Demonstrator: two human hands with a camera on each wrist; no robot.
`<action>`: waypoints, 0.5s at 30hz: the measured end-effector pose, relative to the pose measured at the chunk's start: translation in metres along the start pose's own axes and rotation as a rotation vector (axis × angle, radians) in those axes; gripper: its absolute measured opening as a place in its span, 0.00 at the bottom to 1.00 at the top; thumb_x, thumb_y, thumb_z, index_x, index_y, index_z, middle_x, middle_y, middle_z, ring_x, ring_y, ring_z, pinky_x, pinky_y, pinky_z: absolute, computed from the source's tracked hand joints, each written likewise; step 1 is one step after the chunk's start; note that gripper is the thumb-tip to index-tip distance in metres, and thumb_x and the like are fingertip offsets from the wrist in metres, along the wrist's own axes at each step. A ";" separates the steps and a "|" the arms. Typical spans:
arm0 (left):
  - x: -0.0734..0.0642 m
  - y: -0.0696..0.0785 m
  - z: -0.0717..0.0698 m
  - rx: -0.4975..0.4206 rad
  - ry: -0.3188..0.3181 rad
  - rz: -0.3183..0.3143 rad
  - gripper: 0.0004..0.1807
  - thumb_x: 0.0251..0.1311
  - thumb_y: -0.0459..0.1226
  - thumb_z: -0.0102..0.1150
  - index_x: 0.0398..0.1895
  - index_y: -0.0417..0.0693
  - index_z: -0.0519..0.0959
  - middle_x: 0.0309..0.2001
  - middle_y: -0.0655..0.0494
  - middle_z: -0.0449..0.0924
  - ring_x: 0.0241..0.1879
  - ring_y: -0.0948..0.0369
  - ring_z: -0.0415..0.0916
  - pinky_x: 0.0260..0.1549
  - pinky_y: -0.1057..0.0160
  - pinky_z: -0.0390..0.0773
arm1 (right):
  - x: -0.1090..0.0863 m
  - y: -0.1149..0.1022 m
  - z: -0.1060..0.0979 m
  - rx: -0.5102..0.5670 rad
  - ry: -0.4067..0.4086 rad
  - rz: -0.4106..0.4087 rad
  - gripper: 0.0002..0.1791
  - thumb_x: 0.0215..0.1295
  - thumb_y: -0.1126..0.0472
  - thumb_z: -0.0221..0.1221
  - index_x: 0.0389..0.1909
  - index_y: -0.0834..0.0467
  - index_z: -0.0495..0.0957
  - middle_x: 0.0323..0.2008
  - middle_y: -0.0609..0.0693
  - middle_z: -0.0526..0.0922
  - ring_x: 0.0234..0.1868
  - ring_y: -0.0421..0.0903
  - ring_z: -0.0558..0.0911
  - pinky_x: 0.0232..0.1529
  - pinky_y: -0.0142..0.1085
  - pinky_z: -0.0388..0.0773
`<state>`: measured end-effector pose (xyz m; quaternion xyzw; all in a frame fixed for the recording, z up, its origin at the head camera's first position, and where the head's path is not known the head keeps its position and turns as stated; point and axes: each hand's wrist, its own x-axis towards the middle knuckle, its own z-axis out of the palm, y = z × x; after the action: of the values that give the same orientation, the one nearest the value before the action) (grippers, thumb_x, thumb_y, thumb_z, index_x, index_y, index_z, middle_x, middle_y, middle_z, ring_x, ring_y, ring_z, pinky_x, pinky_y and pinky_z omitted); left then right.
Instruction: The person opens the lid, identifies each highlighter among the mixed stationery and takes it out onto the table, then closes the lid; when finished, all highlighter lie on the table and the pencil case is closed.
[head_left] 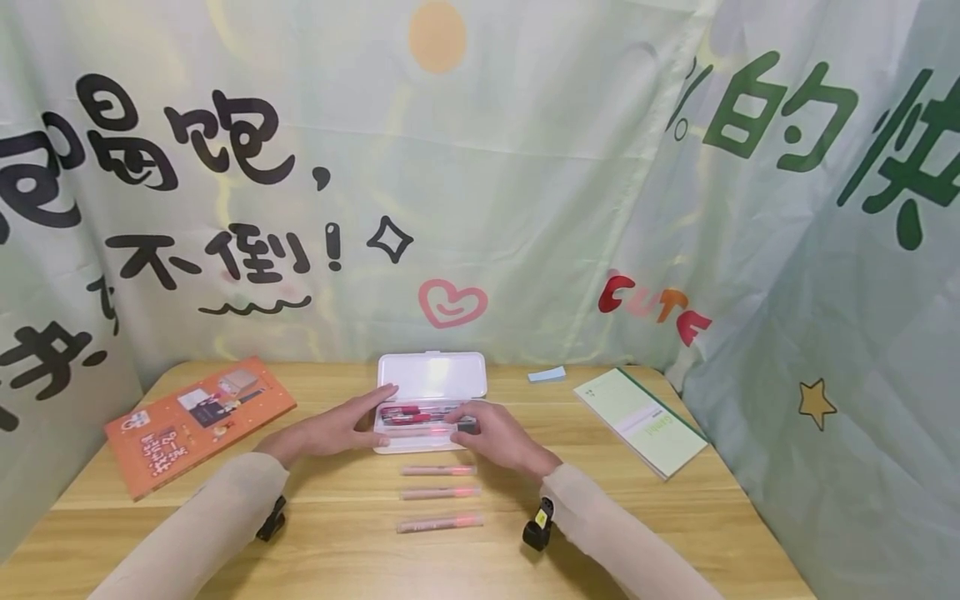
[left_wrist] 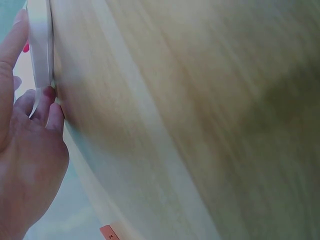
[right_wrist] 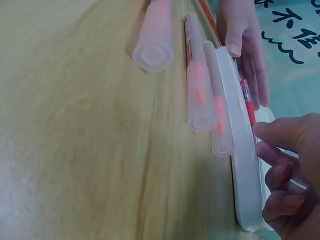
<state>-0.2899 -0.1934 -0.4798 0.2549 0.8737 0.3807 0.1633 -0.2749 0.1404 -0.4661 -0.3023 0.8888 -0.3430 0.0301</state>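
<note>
A white pencil case (head_left: 431,377) lies with its lid tipped back, red pens (head_left: 405,414) inside and a pale pink highlighter (head_left: 420,431) along its front. My left hand (head_left: 347,427) holds the case's left end, thumb at the front and fingers towards the lid. In the left wrist view, fingertips of the left hand (left_wrist: 37,145) curl at the case's edge. At the right end, the thumb and forefinger of my right hand (head_left: 498,435) pinch the highlighter's end, partly hidden by the fingers. Three similar highlighters (head_left: 439,493) lie in a column before the case.
An orange book (head_left: 198,425) lies on the wooden table (head_left: 337,533) at the left. A pale green notebook (head_left: 637,421) is at the right, with a small blue slip (head_left: 547,375) near the back edge. Printed curtains (head_left: 525,208) hang behind the table and along its sides.
</note>
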 end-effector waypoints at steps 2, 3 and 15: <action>0.000 0.000 0.000 -0.004 -0.002 0.007 0.54 0.75 0.50 0.69 0.92 0.53 0.45 0.91 0.44 0.40 0.89 0.38 0.37 0.84 0.28 0.41 | 0.000 -0.001 0.001 -0.021 -0.001 -0.001 0.14 0.77 0.61 0.67 0.59 0.55 0.88 0.59 0.49 0.90 0.56 0.47 0.86 0.59 0.43 0.84; 0.000 0.000 0.001 -0.005 -0.002 0.010 0.54 0.75 0.50 0.68 0.92 0.53 0.45 0.91 0.44 0.40 0.89 0.38 0.37 0.84 0.28 0.41 | 0.000 -0.001 0.001 -0.034 -0.001 -0.004 0.13 0.77 0.61 0.67 0.59 0.55 0.88 0.59 0.49 0.89 0.55 0.46 0.86 0.58 0.44 0.84; -0.002 0.007 -0.001 -0.004 -0.009 0.015 0.54 0.75 0.50 0.68 0.91 0.51 0.45 0.91 0.43 0.40 0.89 0.36 0.37 0.83 0.27 0.41 | -0.004 0.001 0.004 -0.094 0.033 -0.033 0.13 0.78 0.60 0.66 0.58 0.53 0.89 0.60 0.48 0.89 0.36 0.40 0.80 0.45 0.35 0.81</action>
<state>-0.2868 -0.1910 -0.4739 0.2627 0.8704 0.3823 0.1649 -0.2709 0.1406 -0.4701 -0.3121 0.8993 -0.3064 -0.0046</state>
